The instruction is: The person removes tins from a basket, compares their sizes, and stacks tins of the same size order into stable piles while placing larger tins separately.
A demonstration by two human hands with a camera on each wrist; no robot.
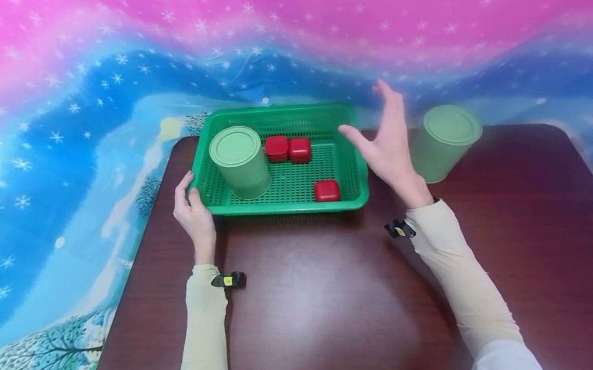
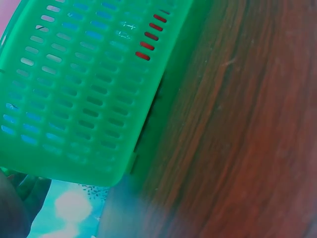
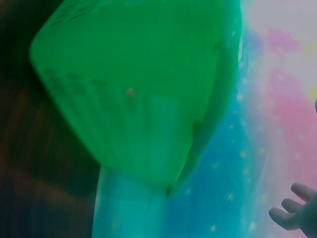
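Note:
A green slotted basket (image 1: pixel 351 180) sits on the dark wooden table (image 1: pixel 318 303). Inside it stand a pale green can (image 1: pixel 240 161) at the left and three red blocks: two side by side (image 1: pixel 288 149) at the back, one (image 1: pixel 327 190) near the front right. My left hand (image 1: pixel 193 210) grips the basket's front left corner. My right hand (image 1: pixel 390 141) hovers open, fingers spread, between the basket's right rim and a second pale green can (image 1: pixel 443 142) standing on the table. The left wrist view shows the basket's slotted wall (image 2: pixel 79 94) close up; the right wrist view shows the basket (image 3: pixel 138 89) blurred and my fingertips (image 3: pixel 292 210).
A pink and blue starry cloth (image 1: pixel 75 74) covers the surroundings behind and left of the table. The table's left edge (image 1: pixel 138 236) runs just beside my left hand. Bare wood stretches in front of the basket and to the right.

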